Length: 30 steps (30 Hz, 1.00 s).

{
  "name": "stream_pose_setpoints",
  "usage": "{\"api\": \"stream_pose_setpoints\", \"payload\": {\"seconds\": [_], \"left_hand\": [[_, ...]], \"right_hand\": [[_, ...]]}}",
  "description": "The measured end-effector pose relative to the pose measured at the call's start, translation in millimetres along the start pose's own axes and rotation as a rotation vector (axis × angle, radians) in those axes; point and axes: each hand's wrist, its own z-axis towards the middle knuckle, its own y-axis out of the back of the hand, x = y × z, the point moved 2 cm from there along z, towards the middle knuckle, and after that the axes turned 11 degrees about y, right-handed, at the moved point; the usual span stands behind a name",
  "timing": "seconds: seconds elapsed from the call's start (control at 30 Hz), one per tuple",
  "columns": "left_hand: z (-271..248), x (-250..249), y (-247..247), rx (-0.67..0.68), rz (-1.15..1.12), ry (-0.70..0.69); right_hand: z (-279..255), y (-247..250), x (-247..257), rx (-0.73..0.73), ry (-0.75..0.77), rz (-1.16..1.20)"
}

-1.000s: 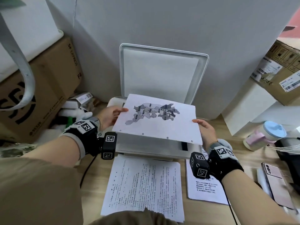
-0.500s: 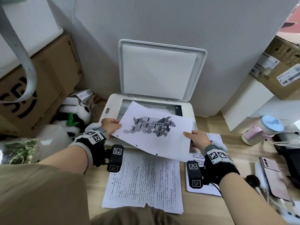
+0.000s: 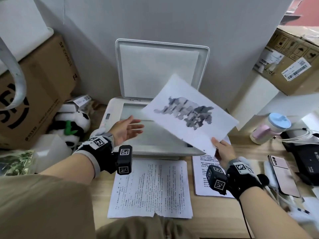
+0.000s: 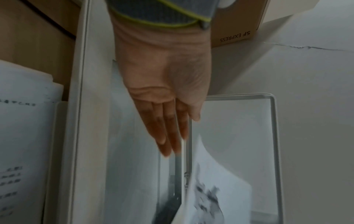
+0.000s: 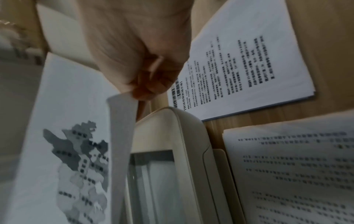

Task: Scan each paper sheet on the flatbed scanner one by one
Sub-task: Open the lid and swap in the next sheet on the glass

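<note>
A white flatbed scanner [image 3: 112, 116] sits against the wall with its lid [image 3: 160, 68] raised and the glass bare. My right hand [image 3: 221, 149] pinches the near corner of a sheet printed with a grey map [image 3: 188, 114], holding it tilted above the scanner's right side. The same map sheet [image 5: 72, 159] hangs from the pinching fingers [image 5: 151, 86] in the right wrist view. My left hand [image 3: 126, 129] hovers over the glass with straight fingers [image 4: 168, 136] and holds nothing. A text sheet stack [image 3: 151, 188] lies in front of the scanner, another stack [image 3: 202, 176] to its right.
Cardboard boxes [image 3: 39, 87] and a panda plush [image 3: 74, 126] crowd the left. At the right stand a blue-lidded cup [image 3: 274, 125], a phone [image 3: 283, 176], a black device with cables [image 3: 303, 152] and a labelled box [image 3: 293, 62].
My left hand let go of the map sheet and now hovers open over the glass. My right hand alone swung the sheet up and to the right, off the scanner bed.
</note>
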Motion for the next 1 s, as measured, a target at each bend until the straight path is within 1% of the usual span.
{"api": "stream_pose_setpoints", "payload": {"seconds": [0.03,0.1,0.17,0.2,0.23,0.27,0.33,0.37,0.4,0.43,0.5,0.53,0.57,0.6,0.63,0.67,0.7,0.73,0.8,0.83,0.87,0.9,0.93,1.0], "left_hand": [[-4.8,1.8,-2.7,0.065,0.083,0.054],[-13.7,9.8,-5.2,0.170,0.342,0.201],[-20.9,22.0,-4.7,0.262,0.622,0.363],[-22.8,29.6,-2.9,0.303,0.718,0.429],[-23.6,37.4,-0.5,0.331,0.776,0.479],[-23.3,44.5,2.6,0.345,0.802,0.517],[-19.7,61.9,8.4,0.342,0.806,0.582],[-19.0,68.9,10.7,0.329,0.803,0.598],[-18.6,75.3,12.4,0.311,0.797,0.610],[-17.5,81.4,14.3,0.285,0.784,0.616],[-14.8,91.3,18.5,0.219,0.750,0.605],[-13.9,94.6,20.7,0.179,0.732,0.591],[-11.7,98.2,23.3,0.134,0.711,0.580],[-8.9,101.6,25.7,0.088,0.689,0.568],[-5.3,104.8,28.3,0.044,0.663,0.553],[-1.8,107.3,30.4,0.004,0.633,0.546],[2.5,110.3,33.2,-0.029,0.606,0.547],[6.2,113.2,36.1,-0.055,0.586,0.547],[11.9,116.0,41.2,-0.103,0.564,0.542],[13.6,116.4,42.9,-0.125,0.552,0.539],[14.9,116.7,44.4,-0.144,0.538,0.540],[16.1,116.8,45.2,-0.157,0.521,0.546],[16.5,116.8,45.4,-0.165,0.507,0.559],[17.6,117.4,47.9,-0.174,0.487,0.578]], "right_hand": [[0.7,4.5,-3.4,-0.050,-0.011,0.034],[1.1,15.6,-12.6,-0.143,-0.055,0.076],[3.3,25.7,-26.0,-0.199,-0.115,0.059],[3.8,30.9,-32.4,-0.226,-0.154,0.075],[4.8,33.8,-39.3,-0.242,-0.193,0.079],[2.5,34.7,-39.6,-0.227,-0.220,0.052],[-5.8,40.5,-40.9,-0.159,-0.221,-0.172],[-14.5,36.2,-36.9,-0.083,-0.236,-0.415],[-17.8,38.2,-36.4,-0.103,-0.191,-0.540],[-12.8,45.3,-48.0,-0.133,-0.201,-0.477],[-12.5,47.3,-66.9,-0.275,-0.366,-0.089],[-14.7,43.4,-69.7,-0.291,-0.397,-0.031],[-16.2,41.8,-77.0,-0.224,-0.378,-0.146],[-17.4,43.7,-83.3,-0.122,-0.307,-0.360],[-21.0,45.1,-86.5,-0.074,-0.349,-0.477],[-19.0,46.9,-92.8,-0.133,-0.396,-0.421],[-24.8,46.7,-94.5,-0.183,-0.391,-0.237],[-27.3,46.7,-98.1,-0.192,-0.395,-0.221],[-23.5,48.8,-111.5,-0.050,-0.416,-0.507],[-28.8,52.0,-106.6,0.071,-0.373,-0.708],[-32.5,56.6,-109.3,0.127,-0.376,-0.763],[-33.4,56.1,-109.1,0.099,-0.423,-0.870],[-35.3,55.1,-109.5,0.087,-0.472,-0.912],[-34.9,61.1,-118.4,0.085,-0.530,-0.913]]}}
